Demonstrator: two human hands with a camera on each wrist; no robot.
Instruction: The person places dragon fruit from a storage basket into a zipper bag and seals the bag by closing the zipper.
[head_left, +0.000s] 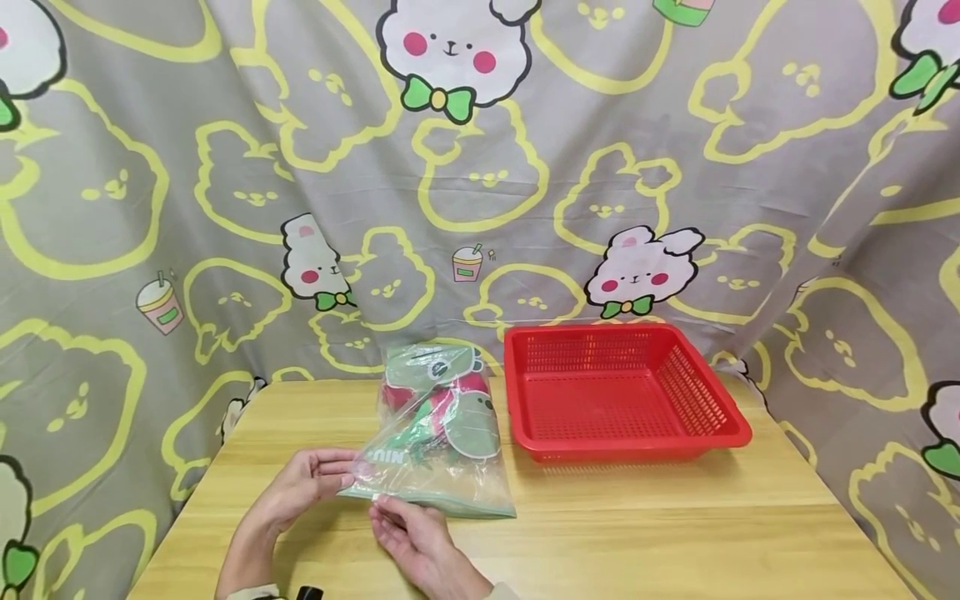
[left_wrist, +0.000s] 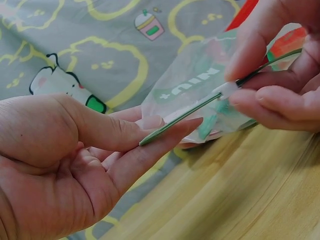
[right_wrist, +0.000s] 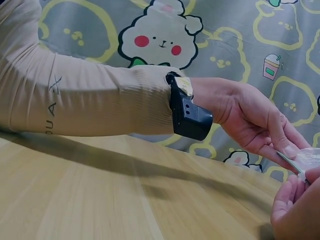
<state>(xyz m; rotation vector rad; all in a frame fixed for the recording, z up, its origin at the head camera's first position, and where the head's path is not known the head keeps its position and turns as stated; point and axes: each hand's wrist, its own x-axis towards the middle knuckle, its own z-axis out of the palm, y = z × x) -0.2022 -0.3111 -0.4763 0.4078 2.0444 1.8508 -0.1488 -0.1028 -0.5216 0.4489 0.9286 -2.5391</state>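
Note:
A clear zip bag (head_left: pixel 468 483) with a green zip edge lies on the table, its near edge raised towards me. Inside it are green, red and pink items; their kind is hard to make out through the plastic. My left hand (head_left: pixel 300 487) pinches the bag's left corner between thumb and fingers. Beside it, my right hand (head_left: pixel 420 542) pinches the white zip slider (left_wrist: pixel 228 90) with thumb and forefinger, close to that corner. In the left wrist view the green zip strip (left_wrist: pixel 187 116) runs between both hands.
A red plastic basket (head_left: pixel 630 446) with perforated sides stands right of the bag. The wooden table (head_left: pixel 600 533) backs onto a patterned grey curtain (head_left: pixel 525 242). A black camera (right_wrist: pixel 192 120) is strapped to the left wrist, over a beige sleeve (right_wrist: pixel 100 100).

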